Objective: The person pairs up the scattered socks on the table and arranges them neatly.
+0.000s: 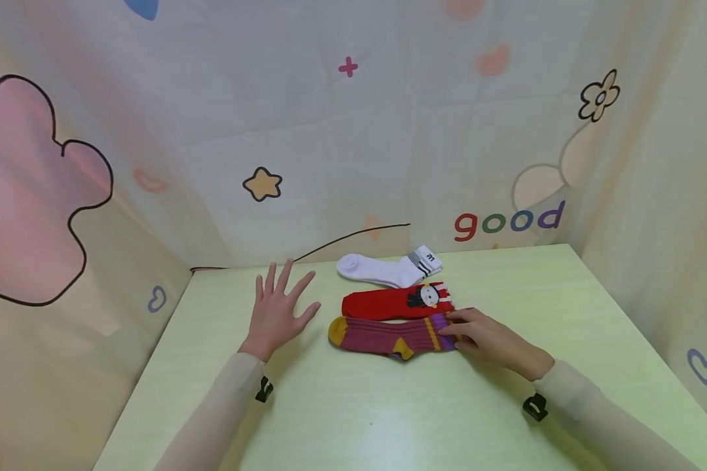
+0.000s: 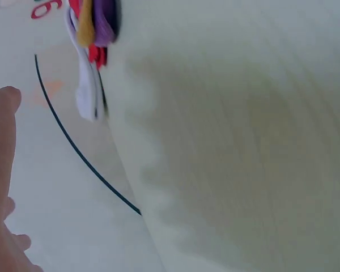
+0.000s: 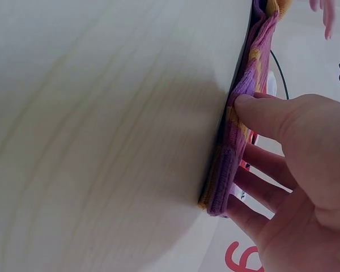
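A maroon sock with mustard toe and heel and a purple striped cuff (image 1: 383, 332) lies flat on the table, nearest me of three. My right hand (image 1: 495, 337) rests on its cuff, with thumb and fingertips touching the knit; in the right wrist view the fingers (image 3: 266, 184) are spread along the cuff. Just beyond lies a red sock (image 1: 380, 304) with a black-and-white cartoon figure. Behind that is a white sock (image 1: 377, 269) with black stripes. My left hand (image 1: 277, 314), fingers spread, hovers left of the socks and holds nothing.
The pale green table (image 1: 365, 412) ends at a patterned cloth backdrop (image 1: 330, 150) behind and at both sides. Colored letters reading "good" (image 1: 509, 221) are printed on the cloth. A dark band (image 1: 264, 389) hangs at the left wrist and another (image 1: 535, 407) at the right.
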A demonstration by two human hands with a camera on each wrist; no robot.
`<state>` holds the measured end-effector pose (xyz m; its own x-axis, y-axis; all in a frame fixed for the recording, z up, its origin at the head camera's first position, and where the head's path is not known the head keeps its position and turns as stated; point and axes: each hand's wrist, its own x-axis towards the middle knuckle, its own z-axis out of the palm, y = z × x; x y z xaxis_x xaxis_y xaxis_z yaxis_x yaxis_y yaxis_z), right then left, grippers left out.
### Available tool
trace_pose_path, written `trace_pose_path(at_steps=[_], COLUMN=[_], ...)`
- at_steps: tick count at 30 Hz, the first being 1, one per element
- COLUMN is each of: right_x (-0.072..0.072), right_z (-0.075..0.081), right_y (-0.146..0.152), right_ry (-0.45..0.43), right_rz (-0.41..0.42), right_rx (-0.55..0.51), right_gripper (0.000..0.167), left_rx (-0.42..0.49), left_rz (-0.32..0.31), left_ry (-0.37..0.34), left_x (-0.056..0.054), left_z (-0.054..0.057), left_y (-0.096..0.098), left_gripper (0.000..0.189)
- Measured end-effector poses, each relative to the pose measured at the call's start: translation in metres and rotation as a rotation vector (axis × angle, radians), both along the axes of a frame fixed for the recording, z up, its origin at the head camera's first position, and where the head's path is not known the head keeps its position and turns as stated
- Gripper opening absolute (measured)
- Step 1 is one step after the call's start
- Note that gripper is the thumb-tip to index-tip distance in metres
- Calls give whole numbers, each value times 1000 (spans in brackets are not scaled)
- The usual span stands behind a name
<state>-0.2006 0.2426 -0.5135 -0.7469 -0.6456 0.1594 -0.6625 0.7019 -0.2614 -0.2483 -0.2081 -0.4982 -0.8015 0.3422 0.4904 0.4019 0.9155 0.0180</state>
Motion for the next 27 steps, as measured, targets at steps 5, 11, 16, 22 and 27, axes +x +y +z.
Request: trace_pose_path(at_steps=[5,11,16,22,27], right_x=[0,1,0,0,-2], right_z=[0,1,0,-2,0], right_y=[1,2,1,0,2], right_ry=[-12,-13,-6,-20,-32], right_rz=[-6,-8,-9,-23,-19], right_rx=[6,7,10,15,-13], right_gripper=[38,39,38,39,38], left_rx=[-19,-38,-71,-58,-62], left_rz=[64,124,177,193,194], left_ry=[-39,-56,-53,-76,-95], left_x=[-14,-29,-40,-41,-41], left_z=[-9,-16,-22,-26,-23], left_y=[-9,-18,-25,-29,-31], left_gripper=[68,70,72,72,71])
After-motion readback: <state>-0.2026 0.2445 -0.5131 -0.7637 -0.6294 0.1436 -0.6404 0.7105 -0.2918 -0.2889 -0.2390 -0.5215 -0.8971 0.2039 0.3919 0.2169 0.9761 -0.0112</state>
